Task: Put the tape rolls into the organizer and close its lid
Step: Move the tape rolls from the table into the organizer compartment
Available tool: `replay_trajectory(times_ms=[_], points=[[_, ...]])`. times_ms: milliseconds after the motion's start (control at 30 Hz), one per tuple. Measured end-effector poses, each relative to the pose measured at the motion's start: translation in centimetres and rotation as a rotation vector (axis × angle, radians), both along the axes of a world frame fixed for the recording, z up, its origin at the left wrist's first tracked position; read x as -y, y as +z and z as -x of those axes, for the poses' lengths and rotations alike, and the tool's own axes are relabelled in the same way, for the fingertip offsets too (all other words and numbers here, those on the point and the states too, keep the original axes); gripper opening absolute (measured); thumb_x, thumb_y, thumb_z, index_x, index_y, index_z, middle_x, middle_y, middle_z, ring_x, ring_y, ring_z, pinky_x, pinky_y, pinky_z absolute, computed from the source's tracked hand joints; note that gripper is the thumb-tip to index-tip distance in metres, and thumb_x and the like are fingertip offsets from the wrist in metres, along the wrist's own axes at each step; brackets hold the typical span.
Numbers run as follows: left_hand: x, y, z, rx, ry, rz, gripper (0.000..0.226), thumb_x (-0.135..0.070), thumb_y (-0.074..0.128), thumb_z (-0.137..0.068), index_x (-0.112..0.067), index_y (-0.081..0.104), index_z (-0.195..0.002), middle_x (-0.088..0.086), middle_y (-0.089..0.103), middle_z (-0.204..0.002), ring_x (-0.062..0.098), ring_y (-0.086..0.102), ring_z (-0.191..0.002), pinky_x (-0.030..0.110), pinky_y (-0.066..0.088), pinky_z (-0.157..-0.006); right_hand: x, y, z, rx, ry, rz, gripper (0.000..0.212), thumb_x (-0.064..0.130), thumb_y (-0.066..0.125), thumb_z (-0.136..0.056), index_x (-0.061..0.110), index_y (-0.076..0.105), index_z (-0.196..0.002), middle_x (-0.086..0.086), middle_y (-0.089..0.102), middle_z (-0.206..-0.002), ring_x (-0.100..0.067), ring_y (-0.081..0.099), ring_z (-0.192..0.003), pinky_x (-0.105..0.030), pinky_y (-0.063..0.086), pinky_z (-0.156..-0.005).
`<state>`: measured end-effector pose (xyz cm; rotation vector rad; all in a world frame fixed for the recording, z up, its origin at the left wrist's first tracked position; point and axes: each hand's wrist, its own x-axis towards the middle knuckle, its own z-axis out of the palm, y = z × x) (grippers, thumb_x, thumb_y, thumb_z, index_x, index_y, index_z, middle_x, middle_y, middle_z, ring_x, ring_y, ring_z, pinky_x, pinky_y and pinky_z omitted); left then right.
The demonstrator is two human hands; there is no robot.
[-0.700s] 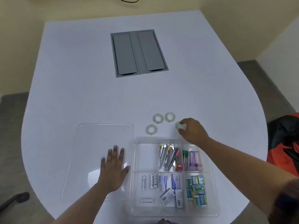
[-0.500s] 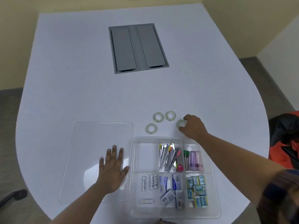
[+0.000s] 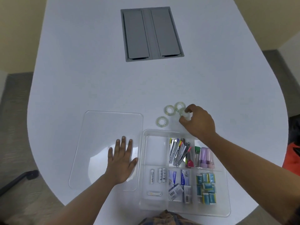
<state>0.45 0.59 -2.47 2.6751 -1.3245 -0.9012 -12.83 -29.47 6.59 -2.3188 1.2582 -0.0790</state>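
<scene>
Three clear tape rolls lie flat on the white table behind the organizer: one (image 3: 162, 121) nearest its back edge, one (image 3: 169, 110) further back, and one (image 3: 179, 105) beside that. My right hand (image 3: 197, 122) pinches a fourth tape roll (image 3: 184, 112) between thumb and fingers, tilted up off the table. The clear organizer (image 3: 142, 161) is open; its back-left compartment holds nothing. Its clear lid (image 3: 100, 127) lies flat to the left, with my left hand (image 3: 121, 161) resting palm-down on it, fingers spread.
Other organizer compartments hold staplers (image 3: 177, 152), batteries (image 3: 158, 175), small boxes (image 3: 206, 187) and purple tubes (image 3: 204, 157). A grey hatch (image 3: 151, 33) is set into the table's far middle. An orange-and-black bag (image 3: 292, 156) sits off the right edge.
My right hand has closed on the rightmost tape roll and tipped it up off the table, shifting slightly left. The left hand stays on the lid.
</scene>
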Motion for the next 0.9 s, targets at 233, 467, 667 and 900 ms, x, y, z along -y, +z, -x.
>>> replay_trajectory(times_ms=[233,467,667,900], points=[[0.0,0.2,0.1,-0.004,0.016,0.033,0.075,-0.055,0.024,-0.097,-0.025,-0.027,-0.144,-0.002,-0.037,-0.151,0.020,-0.033,-0.140,0.047,-0.014,-0.115,-7.0,0.7,1.7,0.068,0.397,-0.081,0.023,0.031,0.069,-0.077,0.022,0.073,-0.097,0.002,0.062,-0.122,-0.020,0.059,-0.103,-0.035,0.052,-0.080],[-0.1,0.1,0.2,-0.007,0.014,0.050,0.076,-0.055,0.026,-0.097,-0.025,-0.026,-0.144,-0.002,-0.036,-0.151,0.020,-0.033,-0.140,0.046,-0.017,-0.113,-10.8,-0.4,3.0,-0.032,0.612,-0.019,0.021,0.032,0.067,-0.080,0.021,0.075,-0.097,0.000,0.060,-0.110,-0.023,0.059,-0.096,-0.034,0.047,-0.078],[-0.2,-0.1,0.1,-0.006,0.012,0.055,0.075,-0.056,0.024,-0.097,-0.027,-0.027,-0.144,-0.003,-0.036,-0.152,0.020,-0.032,-0.141,0.047,-0.017,-0.114,-11.7,-0.4,2.3,-0.295,0.686,0.004,0.024,0.034,0.051,-0.094,0.022,0.069,-0.104,-0.002,0.061,-0.097,-0.026,0.062,-0.094,-0.030,0.040,-0.064],[-0.3,-0.5,0.0,-0.002,0.007,0.064,0.074,-0.058,0.021,-0.096,-0.030,-0.028,-0.144,-0.004,-0.038,-0.151,0.018,-0.035,-0.140,0.047,-0.018,-0.113,-12.4,-0.6,1.5,-0.488,0.702,0.014,0.013,0.015,0.057,-0.089,0.018,0.069,-0.093,-0.003,0.061,-0.083,-0.027,0.066,-0.082,-0.029,0.039,-0.058]])
